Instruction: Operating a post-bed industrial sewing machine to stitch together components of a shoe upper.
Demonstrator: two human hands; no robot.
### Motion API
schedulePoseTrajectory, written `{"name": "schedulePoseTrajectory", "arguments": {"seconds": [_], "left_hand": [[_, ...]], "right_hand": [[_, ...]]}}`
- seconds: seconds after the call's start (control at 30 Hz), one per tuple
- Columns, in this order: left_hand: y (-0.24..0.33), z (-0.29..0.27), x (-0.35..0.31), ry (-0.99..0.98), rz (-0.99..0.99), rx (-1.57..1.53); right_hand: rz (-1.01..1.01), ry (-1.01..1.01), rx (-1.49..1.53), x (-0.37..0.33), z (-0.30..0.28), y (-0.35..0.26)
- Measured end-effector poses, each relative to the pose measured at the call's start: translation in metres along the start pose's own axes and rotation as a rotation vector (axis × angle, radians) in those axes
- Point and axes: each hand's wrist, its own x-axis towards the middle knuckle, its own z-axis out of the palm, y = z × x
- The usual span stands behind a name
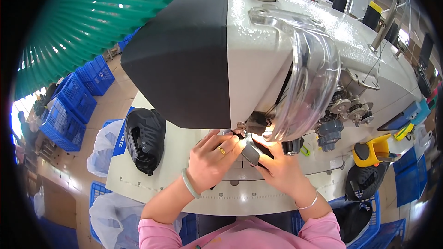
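Observation:
Under the head of a white and black sewing machine (258, 55), a black shoe upper (250, 152) lies at the needle area, its smooth curved edge turned toward me. My left hand (210, 159), with a ring and a pale bangle, presses its fingers on the left side of the upper near the presser foot (241, 127). On the other side my right hand (282, 168) grips the upper between thumb and fingers. Much of the upper is hidden by my hands and the machine. A finished-looking black shoe upper (144, 140) rests on the table to the left.
The pale machine table (184, 198) has a curved front edge with ruler marks. A yellow holder (376, 151) and another black upper (364, 182) are at the right. Blue crates (64, 124) stand on the floor at left. A green ribbed shade (92, 23) hangs upper left.

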Motion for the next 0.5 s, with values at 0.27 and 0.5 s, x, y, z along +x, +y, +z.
{"name": "schedulePoseTrajectory", "arguments": {"seconds": [0.27, 0.5], "left_hand": [[-0.0018, -0.0012, 0.0021, -0.020, 0.008, -0.008], [0.0063, -0.0021, 0.0040, -0.023, 0.018, 0.020]], "right_hand": [[-0.092, 0.109, -0.087, 0.0080, 0.0062, -0.0053], [-0.102, 0.111, -0.065, 0.0011, 0.0060, -0.0018]]}}
